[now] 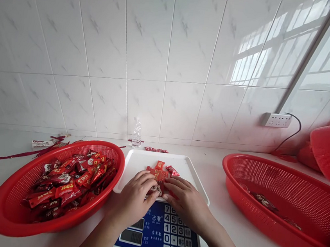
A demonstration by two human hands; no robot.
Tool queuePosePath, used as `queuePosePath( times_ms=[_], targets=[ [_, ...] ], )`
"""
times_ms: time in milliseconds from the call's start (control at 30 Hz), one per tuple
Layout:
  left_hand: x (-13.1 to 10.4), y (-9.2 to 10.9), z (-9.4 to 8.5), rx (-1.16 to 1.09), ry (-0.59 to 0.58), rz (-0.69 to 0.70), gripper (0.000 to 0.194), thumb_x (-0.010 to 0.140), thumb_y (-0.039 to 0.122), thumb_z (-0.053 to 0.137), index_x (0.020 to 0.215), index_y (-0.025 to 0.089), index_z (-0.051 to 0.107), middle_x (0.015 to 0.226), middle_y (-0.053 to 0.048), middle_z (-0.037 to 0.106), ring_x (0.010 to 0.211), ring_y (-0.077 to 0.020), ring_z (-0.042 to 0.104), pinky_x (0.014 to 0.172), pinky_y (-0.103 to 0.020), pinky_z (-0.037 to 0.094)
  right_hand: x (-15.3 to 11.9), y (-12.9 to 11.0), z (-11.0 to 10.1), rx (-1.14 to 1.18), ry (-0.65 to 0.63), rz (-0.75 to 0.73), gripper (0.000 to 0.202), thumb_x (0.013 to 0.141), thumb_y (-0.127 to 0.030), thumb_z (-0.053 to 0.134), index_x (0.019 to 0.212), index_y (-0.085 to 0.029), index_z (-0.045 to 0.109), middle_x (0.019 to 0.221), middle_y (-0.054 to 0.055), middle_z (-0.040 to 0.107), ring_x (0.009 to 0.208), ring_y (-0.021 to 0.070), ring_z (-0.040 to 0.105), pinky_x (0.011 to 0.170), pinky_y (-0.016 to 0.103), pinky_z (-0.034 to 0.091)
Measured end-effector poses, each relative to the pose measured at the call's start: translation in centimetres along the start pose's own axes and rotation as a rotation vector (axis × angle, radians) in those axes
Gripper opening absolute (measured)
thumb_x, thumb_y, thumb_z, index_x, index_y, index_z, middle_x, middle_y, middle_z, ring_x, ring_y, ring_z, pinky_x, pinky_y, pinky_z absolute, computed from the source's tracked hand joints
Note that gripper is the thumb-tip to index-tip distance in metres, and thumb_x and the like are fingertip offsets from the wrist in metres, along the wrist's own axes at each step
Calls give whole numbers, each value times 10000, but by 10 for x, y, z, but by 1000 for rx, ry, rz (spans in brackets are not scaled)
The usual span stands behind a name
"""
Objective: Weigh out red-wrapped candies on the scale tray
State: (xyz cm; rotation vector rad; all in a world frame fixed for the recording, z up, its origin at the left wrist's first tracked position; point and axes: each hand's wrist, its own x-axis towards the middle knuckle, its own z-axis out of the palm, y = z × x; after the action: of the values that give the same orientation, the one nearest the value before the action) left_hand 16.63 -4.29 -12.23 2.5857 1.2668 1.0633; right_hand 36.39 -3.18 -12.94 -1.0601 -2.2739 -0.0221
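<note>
My left hand (141, 191) and my right hand (187, 199) cup a small pile of red wrapped candies (159, 174) from both sides. The pile lies near the front edge of the scale's white tray (133, 161). Both hands have curled fingers against the wrappers, with the thumbs close together in front. A brown-and-white packet (154, 189) shows between the thumbs. Just behind the pile lies a shiny red candy (172, 170). Beneath my wrists is the scale's blue keypad panel (155, 232), partly covered by my forearms.
A red basket (3, 204) heaped with wrapped candies stands on the left. Another red basket (249, 222), on the right, holds a few packets. Behind the tray stand a clear bottle (136, 133) and a red packet strip (156, 150). A power strip (277, 120) is on the tiled wall.
</note>
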Motion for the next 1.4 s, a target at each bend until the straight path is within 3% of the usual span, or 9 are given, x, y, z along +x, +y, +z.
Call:
queuePosePath(
  times_ms=[233, 333, 500, 700, 800, 967, 1133, 1300, 1400],
  targets=[
    [-2, 5, -3, 67, -53, -31, 148, 886, 333, 562, 948, 227, 643, 948, -39, 590, 952, -221, 525, 826, -401, 494, -1, 3, 6, -56, 41, 37, 301, 908, -387, 510, 1105, -219, 664, 1144, 73, 683, 1081, 267, 608, 900, 458, 508],
    [0, 7, -4, 107, -62, 5, 176, 892, 366, 548, 908, 219, 642, 906, -32, 604, 924, -224, 522, 874, -439, 464, -2, 3, 4, -16, 114, 58, 299, 936, -388, 448, 1053, -224, 669, 1063, 72, 707, 998, 234, 642, 842, 398, 522],
    [1, 6, -3, 108, -26, 36, 197, 902, 382, 531, 930, 215, 631, 901, -18, 636, 938, -215, 543, 1018, -508, 356, -3, 5, -1, -16, 207, 279, 406, 962, -456, 329, 899, -243, 670, 843, 54, 726, 764, 201, 671, 643, 293, 485],
    [0, 6, -4, 110, -8, 27, 224, 906, 402, 512, 872, 209, 620, 873, -11, 642, 915, -198, 567, 1017, -491, 362, -2, 8, -6, -169, 65, 526, 460, 943, -522, 289, 796, -258, 635, 631, 19, 676, 590, 205, 633, 489, 256, 341],
    [-1, 6, -3, 118, -16, 25, 220, 910, 397, 503, 881, 211, 616, 878, -10, 638, 924, -197, 565, 1036, -500, 340, -2, 5, -7, -122, 49, 496, 472, 945, -530, 275, 793, -257, 629, 645, 17, 678, 589, 193, 623, 501, 249, 351],
    [0, 6, -2, 148, 7, -2, 235, 934, 371, 453, 862, 210, 609, 857, -9, 645, 924, -204, 567, 1056, -538, 305, -3, -3, -5, 23, 36, 278, 499, 961, -520, 262, 838, -242, 657, 694, 32, 690, 614, 174, 627, 546, 252, 417],
    [0, 6, -3, 195, 38, -35, 248, 948, 353, 425, 922, 210, 627, 927, -16, 665, 999, -219, 570, 1083, -585, 257, -2, -2, -5, 42, 120, 191, 454, 971, -485, 285, 932, -242, 667, 854, 52, 724, 769, 191, 672, 649, 291, 500],
    [-2, 13, -6, 180, -29, 118, 288, 923, 416, 473, 1123, 271, 621, 1184, -19, 629, 1220, -249, 475, 1125, -596, 195, -2, 7, -2, -55, 129, 143, 386, 962, -448, 347, 1090, -235, 642, 1089, 89, 700, 1029, 242, 640, 820, 390, 526],
    [-2, 15, -6, 150, -92, 141, 304, 917, 434, 482, 1148, 293, 620, 1168, -8, 645, 1230, -246, 470, 1129, -594, 191, -2, 7, -2, -54, 76, 158, 381, 962, -436, 350, 1081, -231, 649, 1053, 93, 711, 990, 247, 654, 817, 402, 526]
  ],
)
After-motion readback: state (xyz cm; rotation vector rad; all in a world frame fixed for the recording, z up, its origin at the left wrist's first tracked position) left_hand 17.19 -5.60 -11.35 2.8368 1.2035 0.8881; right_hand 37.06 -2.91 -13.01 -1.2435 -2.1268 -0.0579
